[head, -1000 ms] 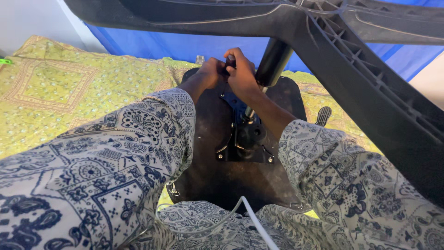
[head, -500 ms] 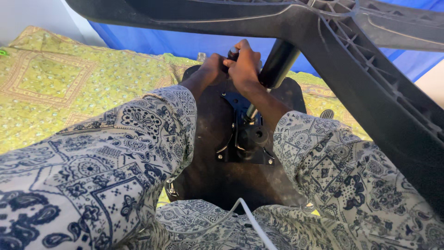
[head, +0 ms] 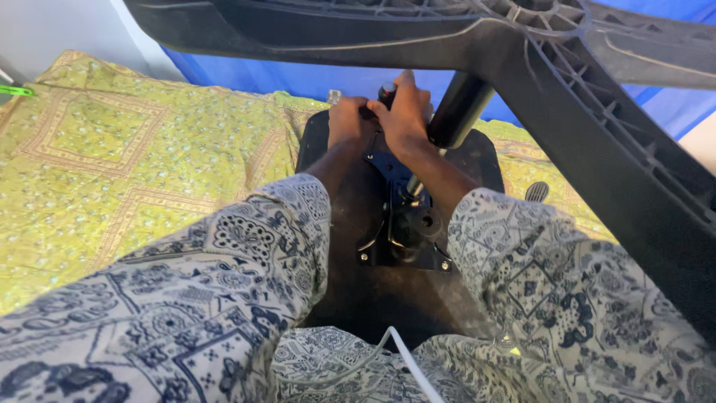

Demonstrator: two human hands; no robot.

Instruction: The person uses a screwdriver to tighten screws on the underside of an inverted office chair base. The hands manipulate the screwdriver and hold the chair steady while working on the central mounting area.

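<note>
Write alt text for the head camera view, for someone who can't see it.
Both hands, left hand and right hand, grip a small dark tool at the metal mechanism under an overturned black office chair seat. Its star base looms overhead, above a yellow-green patterned cloth.

Both patterned-sleeved arms outstretched, left hand (head: 347,119) and right hand (head: 406,113) side by side, fingers (head: 403,83) curled.

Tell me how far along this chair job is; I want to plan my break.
Done: the chair lies upturned on the yellow cloth, its mechanism plate bolted to the seat underside and the base on the column. In hand: left hand and right hand grip a knob. What remains cannot be told.
</note>
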